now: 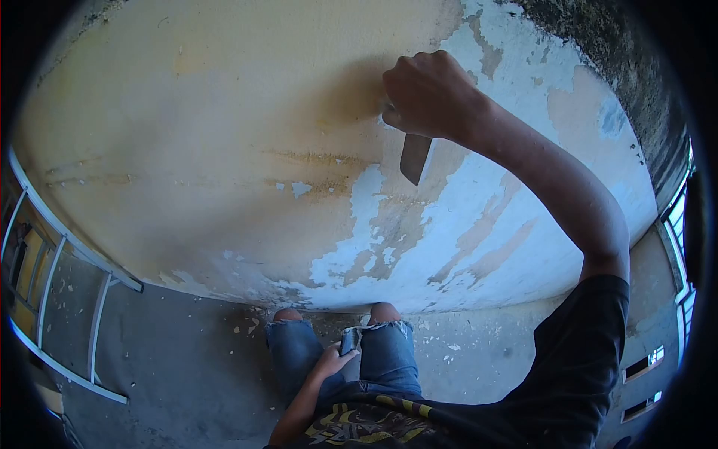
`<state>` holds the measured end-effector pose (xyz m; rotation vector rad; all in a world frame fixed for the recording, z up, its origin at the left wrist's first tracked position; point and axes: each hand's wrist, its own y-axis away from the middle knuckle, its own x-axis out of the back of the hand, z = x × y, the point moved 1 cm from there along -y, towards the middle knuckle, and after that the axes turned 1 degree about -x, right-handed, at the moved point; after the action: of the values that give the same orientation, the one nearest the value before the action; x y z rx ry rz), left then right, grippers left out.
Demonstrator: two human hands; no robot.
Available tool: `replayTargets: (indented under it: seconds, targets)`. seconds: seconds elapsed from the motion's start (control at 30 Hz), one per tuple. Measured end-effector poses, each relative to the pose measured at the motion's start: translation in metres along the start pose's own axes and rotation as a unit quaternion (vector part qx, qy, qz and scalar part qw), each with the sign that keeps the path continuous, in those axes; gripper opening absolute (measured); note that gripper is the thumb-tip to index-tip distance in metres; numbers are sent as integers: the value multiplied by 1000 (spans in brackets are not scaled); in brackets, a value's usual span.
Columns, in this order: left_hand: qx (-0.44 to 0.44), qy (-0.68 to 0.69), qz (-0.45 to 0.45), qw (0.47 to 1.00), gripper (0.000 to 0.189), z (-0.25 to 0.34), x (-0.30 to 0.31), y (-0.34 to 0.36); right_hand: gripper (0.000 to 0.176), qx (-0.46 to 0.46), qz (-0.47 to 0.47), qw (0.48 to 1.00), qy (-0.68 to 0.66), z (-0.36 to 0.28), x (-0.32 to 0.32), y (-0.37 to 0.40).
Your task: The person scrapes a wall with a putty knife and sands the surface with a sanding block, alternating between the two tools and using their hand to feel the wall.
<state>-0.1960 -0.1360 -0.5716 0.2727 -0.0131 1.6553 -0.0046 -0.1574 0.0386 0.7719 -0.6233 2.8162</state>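
My right hand [426,93] is closed in a fist round a flat metal blade [414,159], which points down from under the fist near the wall. The wall [224,112] has yellowish paint that is peeling, with pale blue patches showing beneath and around the blade. Low at the centre, my left hand [335,361] rests by my thighs, its fingers wrapped round a small dark object [348,342] that I cannot identify.
A pale metal frame like a ladder [98,325] stands at the left. Paint flakes [453,347] lie on the grey floor [202,367]. Dark, rough wall surface [613,52] is at the upper right, with a barred window [677,217] at the right edge.
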Motion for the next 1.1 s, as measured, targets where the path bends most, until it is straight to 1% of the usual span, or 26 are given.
replayTargets:
  seconds: [0.17, 0.37, 0.5, 0.57, 0.63, 0.7, 0.83, 0.9, 0.97, 1.03, 1.1]
  targets:
    - [-1, 6, 1, 1000, 40, 1, -1, 1, 18, -5, 19, 999, 29, -5, -3, 0]
    - [-3, -11, 1, 1000, 39, 10, 2, 3, 19, -25, 11, 999, 35, -10, -2, 2]
    - [-7, -11, 6, 1000, 38, 7, 2, 2, 19, -14, 12, 999, 44, -7, -6, 2]
    - [-4, -14, 6, 1000, 39, 10, 2, 3, 18, -5, 57, 998, 32, -5, -9, 2]
    - [-2, -17, 6, 1000, 40, 10, 3, 3, 17, -5, 54, 998, 32, -5, -9, 3]
    - [21, -23, -13, 999, 41, 10, 4, 2, 16, -5, 52, 998, 32, -6, -9, 3]
    - [15, -22, -16, 1000, 41, 14, 4, 3, 18, -13, 51, 998, 35, -8, -11, 2]
    - [7, -20, -2, 1000, 40, 14, 4, 4, 18, -16, 57, 998, 35, -11, -9, 2]
    - [-6, -10, 4, 1000, 40, 7, 1, 3, 18, -41, 1, 998, 42, -15, -4, 2]
    - [-19, -1, 9, 1000, 40, 8, 1, 2, 18, -47, -9, 998, 46, -16, -3, 1]
    - [-5, -6, 0, 1000, 40, 5, 1, 2, 18, -53, -20, 997, 50, -16, -5, 2]
